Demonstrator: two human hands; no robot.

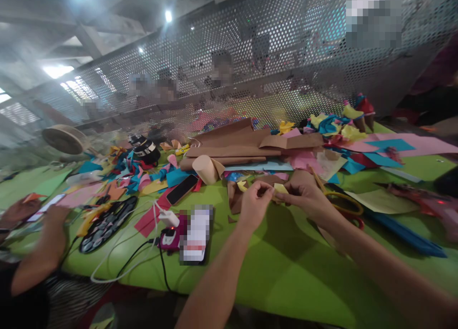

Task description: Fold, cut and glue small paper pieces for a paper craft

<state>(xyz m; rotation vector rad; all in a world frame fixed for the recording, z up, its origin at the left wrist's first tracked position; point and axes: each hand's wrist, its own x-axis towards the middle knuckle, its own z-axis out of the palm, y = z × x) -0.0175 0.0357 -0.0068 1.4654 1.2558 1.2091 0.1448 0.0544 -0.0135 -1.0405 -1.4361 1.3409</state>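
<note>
My left hand (255, 202) and my right hand (304, 195) meet over the green table, fingertips nearly touching. Between the right thumb and fingers is a small piece of pale yellow paper (281, 189). The left fingers pinch at the paper's left edge. Just behind the left hand lies folded brown paper (234, 195) with another yellow scrap (242, 186) by it. To the right of my right hand rest scissors with yellow handles (343, 202). A roll of beige paper or tape (205, 169) stands beyond the left hand.
A phone with a lit screen (196, 233) lies beside a magenta power strip (171, 238) with trailing cables. Brown paper sheets (229, 143) and colourful scraps cover the back. A blue tool or strip (404, 233) lies right. A co-worker's hand (21, 210) is at far left.
</note>
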